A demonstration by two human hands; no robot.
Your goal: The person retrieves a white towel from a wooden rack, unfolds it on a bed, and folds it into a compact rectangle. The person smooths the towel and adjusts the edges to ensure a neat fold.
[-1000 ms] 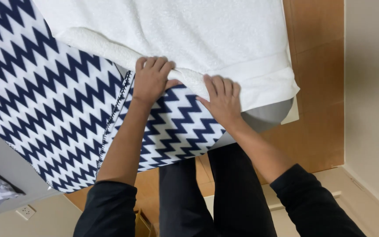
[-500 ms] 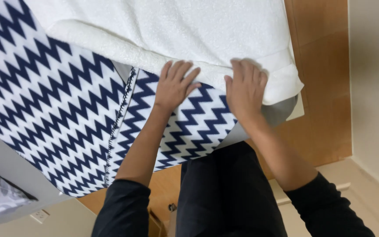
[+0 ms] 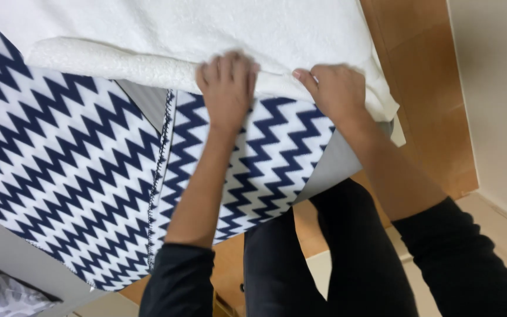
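- The left hand (image 3: 228, 88) lies palm down with its fingers together, flat on the fluffy white blanket's folded edge (image 3: 118, 61); it presses rather than grips, and nothing is closed inside it.
- The right hand (image 3: 337, 89) sits just beside the left hand, on the same edge. Its fingers curl over the white fold and its thumb points toward the left hand, so it seems to pinch the fabric, though the motion blur leaves the grip unsure.
- The fold runs as a long band crosswise under both hands, stretching far out past the left hand and ending just beyond the right hand at a corner.
- On the wrist side of both hands lies the navy and white zigzag cover (image 3: 66, 170), with its stitched hem (image 3: 161, 170) running along the left forearm.
- Beyond the fingertips the white blanket spreads away from the person.
- Past the right hand, wooden floor (image 3: 423, 88) shows below the bed's corner.
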